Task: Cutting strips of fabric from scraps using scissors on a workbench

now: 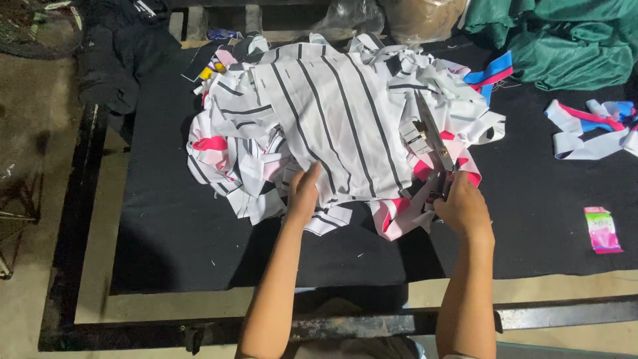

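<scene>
A heap of white fabric pieces with black stripes (332,113) lies on a black table cover (179,233), with pink patches showing at its edges. My left hand (303,194) presses flat on the near edge of the top striped piece. My right hand (463,207) grips the handles of large metal scissors (433,136). The blades point away from me along the right side of the striped piece.
Green cloth (571,40) is bunched at the back right. White, pink and blue strips (591,126) lie at the right. A small pink packet (602,229) sits near the right front. Dark clothing (113,53) hangs at the back left. A metal frame (531,314) edges the table's front.
</scene>
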